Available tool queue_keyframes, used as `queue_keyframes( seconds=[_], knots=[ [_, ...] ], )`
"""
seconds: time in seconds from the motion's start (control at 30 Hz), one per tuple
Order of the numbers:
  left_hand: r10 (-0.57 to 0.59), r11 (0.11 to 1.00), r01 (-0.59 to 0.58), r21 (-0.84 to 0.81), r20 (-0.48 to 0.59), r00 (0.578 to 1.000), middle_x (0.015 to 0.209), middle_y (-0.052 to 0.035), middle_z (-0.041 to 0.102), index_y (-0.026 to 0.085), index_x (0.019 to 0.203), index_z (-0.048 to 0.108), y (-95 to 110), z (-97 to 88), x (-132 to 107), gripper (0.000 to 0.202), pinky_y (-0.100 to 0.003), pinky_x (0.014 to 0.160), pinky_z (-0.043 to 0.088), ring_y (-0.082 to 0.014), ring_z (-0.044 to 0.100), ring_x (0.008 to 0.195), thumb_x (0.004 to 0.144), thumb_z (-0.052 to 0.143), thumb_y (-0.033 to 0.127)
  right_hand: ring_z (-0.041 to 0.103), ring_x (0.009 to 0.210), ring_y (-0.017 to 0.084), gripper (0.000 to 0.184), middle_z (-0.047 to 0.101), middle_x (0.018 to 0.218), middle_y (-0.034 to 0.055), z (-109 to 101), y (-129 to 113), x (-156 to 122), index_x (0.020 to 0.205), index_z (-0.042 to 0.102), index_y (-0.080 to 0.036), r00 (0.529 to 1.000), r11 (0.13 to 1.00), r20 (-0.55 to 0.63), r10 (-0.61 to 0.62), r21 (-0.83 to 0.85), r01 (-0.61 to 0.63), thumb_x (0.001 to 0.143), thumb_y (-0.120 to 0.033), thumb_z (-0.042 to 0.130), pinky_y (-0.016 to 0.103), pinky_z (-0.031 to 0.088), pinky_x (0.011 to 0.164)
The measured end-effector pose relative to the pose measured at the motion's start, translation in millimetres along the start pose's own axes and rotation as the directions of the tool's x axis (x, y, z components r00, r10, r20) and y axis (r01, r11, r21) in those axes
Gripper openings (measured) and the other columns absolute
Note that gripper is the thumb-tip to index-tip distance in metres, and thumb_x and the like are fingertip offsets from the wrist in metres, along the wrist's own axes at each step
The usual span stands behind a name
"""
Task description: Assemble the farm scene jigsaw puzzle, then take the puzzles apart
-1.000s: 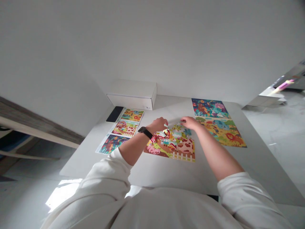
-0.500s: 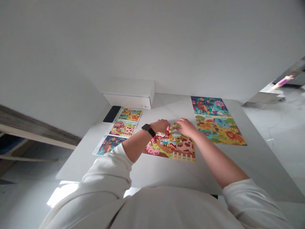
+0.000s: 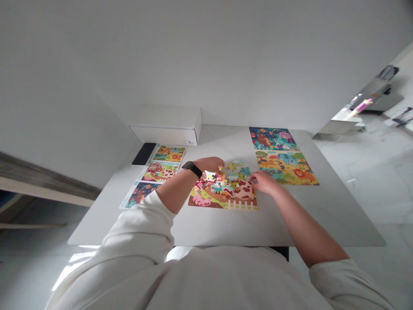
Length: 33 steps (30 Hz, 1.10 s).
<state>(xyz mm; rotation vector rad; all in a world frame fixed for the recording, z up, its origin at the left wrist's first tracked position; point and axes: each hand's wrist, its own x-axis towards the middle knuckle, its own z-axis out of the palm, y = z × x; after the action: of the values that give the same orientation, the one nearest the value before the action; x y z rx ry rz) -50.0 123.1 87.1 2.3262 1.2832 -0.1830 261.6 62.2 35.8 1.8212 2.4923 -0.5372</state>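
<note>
- while the left hand and the right hand reach in from either side, a jigsaw puzzle lies on the surface, directly in front of the person, its near part joined up along a white fence and its far part a loose cluster of pieces
- left hand: fingers curled together at the left of the cluster, a watch on the wrist; whether a piece is pinched there, i cannot tell
- right hand: fingers close together, tips at the right edge of the puzzle; no held piece can be made out, so i cannot tell if it grips one
- a light fingertip touch probably suits these pieces, and keeping both wrists raised should avoid nudging the joined part out of line
- picture sheets lie to the right, with a strip of small pictures to the left, beside a phone, and a white box stands at the far edge
</note>
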Motion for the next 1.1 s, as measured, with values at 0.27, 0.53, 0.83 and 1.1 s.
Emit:
queue_keyframes(
  seconds=[0.27, 0.53, 0.83, 1.1],
  knots=[
    [-0.133, 0.978, 0.115, -0.175, -0.096, 0.987, 0.107, -0.0056, 0.080, 0.021, 0.127, 0.073, -6, -3.6, -15, 0.040, -0.025, 0.073, 0.052, -0.0195, 0.073, 0.087, 0.090, 0.070, 0.033, 0.071, 0.083, 0.018, 0.021, 0.077, 0.092, 0.0027, -2, 12, 5, 0.104, 0.071, -0.020, 0.993, 0.877, 0.114, 0.035, 0.473, -0.085, 0.085, -0.017, 0.079, 0.027, 0.054, 0.075],
    [-0.067, 0.989, 0.106, 0.106, -0.319, 0.945, 0.130, -0.0128, 0.072, 0.024, 0.133, 0.072, 21, 33.0, -12, 0.045, -0.039, 0.107, 0.052, -0.0307, 0.069, 0.122, 0.095, 0.073, 0.048, 0.071, 0.083, 0.017, 0.022, 0.079, 0.097, 0.0043, -11, 16, 9, 0.117, 0.073, -0.021, 0.988, 0.773, 0.095, 0.123, 0.615, -0.155, 0.096, -0.025, 0.068, 0.023, 0.054, 0.068],
    [-0.031, 0.993, 0.057, 0.100, -0.245, 0.969, 0.127, -0.0151, 0.077, 0.023, 0.136, 0.073, 47, 59.9, -20, 0.050, -0.040, 0.100, 0.057, -0.0324, 0.074, 0.116, 0.093, 0.073, 0.048, 0.074, 0.101, 0.021, 0.014, 0.081, 0.110, 0.0061, -8, -5, 23, 0.108, 0.076, -0.024, 0.966, 0.943, -0.194, 0.169, 0.316, -0.101, 0.098, -0.022, 0.067, 0.029, 0.054, 0.090],
    [-0.376, 0.926, 0.362, -0.103, -0.321, 0.869, 0.116, -0.0125, 0.080, 0.020, 0.142, 0.067, 23, 40.8, -28, 0.041, -0.034, 0.090, 0.056, -0.0259, 0.075, 0.106, 0.103, 0.054, 0.024, 0.074, 0.099, 0.020, 0.019, 0.081, 0.110, 0.0070, -6, 0, 34, 0.115, 0.074, -0.020, 0.972, 0.865, -0.158, 0.172, 0.496, -0.072, 0.097, -0.023, 0.068, 0.030, 0.057, 0.090]
  ],
)
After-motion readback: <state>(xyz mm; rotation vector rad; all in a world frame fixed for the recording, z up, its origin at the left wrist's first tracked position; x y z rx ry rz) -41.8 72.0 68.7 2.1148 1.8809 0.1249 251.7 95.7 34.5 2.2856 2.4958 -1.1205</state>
